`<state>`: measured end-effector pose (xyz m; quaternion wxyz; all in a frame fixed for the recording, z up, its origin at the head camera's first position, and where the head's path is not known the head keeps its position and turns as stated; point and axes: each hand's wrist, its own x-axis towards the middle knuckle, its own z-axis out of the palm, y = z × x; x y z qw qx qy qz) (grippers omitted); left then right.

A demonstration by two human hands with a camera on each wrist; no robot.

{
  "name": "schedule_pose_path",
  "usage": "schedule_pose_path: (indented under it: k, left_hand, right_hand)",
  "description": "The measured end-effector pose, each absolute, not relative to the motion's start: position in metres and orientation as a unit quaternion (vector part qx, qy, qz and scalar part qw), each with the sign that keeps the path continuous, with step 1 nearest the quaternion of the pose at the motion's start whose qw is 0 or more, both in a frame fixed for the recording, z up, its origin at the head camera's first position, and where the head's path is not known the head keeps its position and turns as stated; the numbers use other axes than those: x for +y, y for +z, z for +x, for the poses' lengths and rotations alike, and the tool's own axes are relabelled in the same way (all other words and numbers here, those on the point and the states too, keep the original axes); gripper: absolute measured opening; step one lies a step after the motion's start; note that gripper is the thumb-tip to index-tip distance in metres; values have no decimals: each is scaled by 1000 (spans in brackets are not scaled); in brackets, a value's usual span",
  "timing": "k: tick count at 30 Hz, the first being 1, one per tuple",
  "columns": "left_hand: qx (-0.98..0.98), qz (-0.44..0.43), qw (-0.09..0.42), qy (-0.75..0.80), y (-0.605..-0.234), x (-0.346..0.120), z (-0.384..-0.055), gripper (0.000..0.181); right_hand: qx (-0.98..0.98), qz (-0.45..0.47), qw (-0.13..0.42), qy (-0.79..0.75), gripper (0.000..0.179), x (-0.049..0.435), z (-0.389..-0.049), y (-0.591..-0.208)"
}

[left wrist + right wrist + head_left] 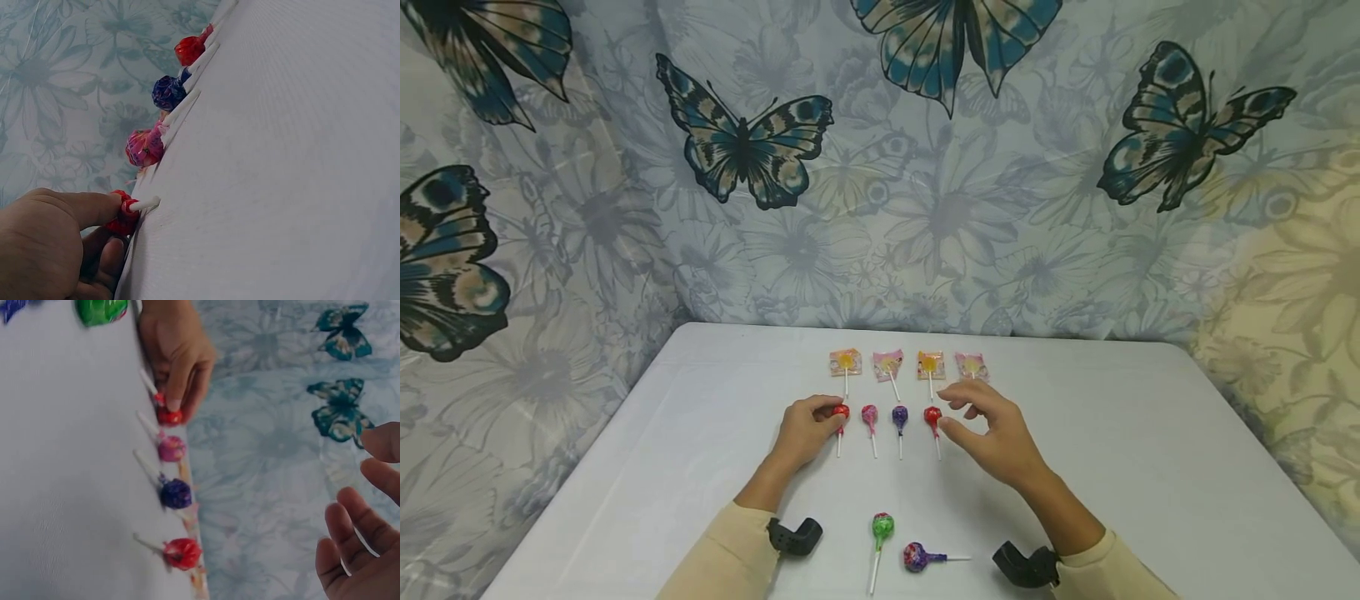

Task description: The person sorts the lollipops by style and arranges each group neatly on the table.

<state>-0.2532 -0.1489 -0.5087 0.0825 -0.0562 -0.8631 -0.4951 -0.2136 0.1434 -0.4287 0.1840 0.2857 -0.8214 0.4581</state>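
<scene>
My left hand (807,431) pinches the head of a red lollipop (123,215) between thumb and fingers, at the left end of a row on the table. To its right in that row lie a pink lollipop (869,415), a dark purple lollipop (900,416) and another red lollipop (932,416), sticks toward me. Close beside that last one is my right hand (996,429), thumb and fingers spread apart. In the right wrist view the fingers (350,528) are apart with nothing between them.
Behind the row lie several flat wrapped lollipops, with an orange one (846,362) at the left and a pink one (972,366) at the right. Nearer me are a green lollipop (883,527) and a purple lollipop (916,557) on the white table (662,467).
</scene>
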Motion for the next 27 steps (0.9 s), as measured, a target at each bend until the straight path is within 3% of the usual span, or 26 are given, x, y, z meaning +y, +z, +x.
schedule_pose_path:
  k: [12,27]
  left_hand:
    - [-866,-48,77,-491,-508,-148,-253,26]
    - [-867,-55,81,-489,-508,-149,-252,25]
  right_hand:
    - [-791,343,174,475,38,141,-180,-415]
    - [-757,418,81,496,40,140,-158,-429]
